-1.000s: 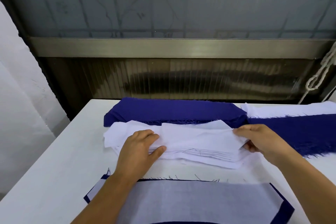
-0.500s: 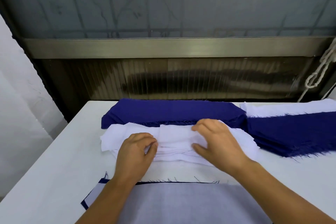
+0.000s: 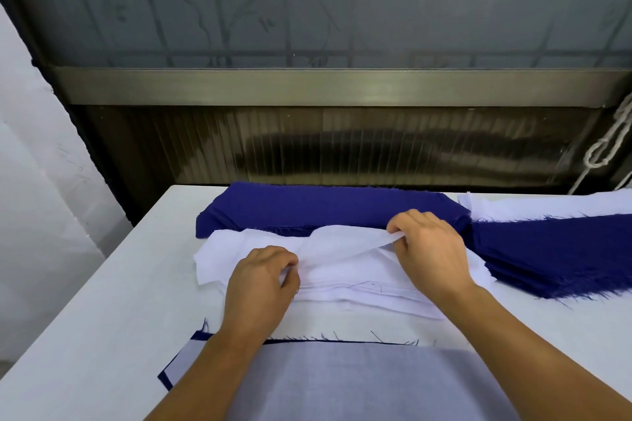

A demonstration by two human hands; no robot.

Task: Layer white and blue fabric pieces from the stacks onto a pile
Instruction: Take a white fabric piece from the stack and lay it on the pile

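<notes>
A stack of white fabric pieces (image 3: 362, 287) lies in the middle of the table, in front of a stack of dark blue pieces (image 3: 318, 208). My left hand (image 3: 263, 280) pinches the top white piece (image 3: 338, 241) near its left part. My right hand (image 3: 431, 246) pinches the same piece at its right end and lifts it a little off the stack. At the near edge lies the pile (image 3: 342, 383), with a thin white piece on top and a blue edge showing around it.
A second blue stack (image 3: 554, 260) spreads out at the right, with more white fabric (image 3: 547, 205) behind it. The white table (image 3: 102, 318) ends at a dark wall panel at the back. A white cord (image 3: 605, 147) hangs at the far right.
My right hand moved from the stack's right end to its middle, then back right, now lifting the top white piece. My left hand curled from flat into a pinch.
</notes>
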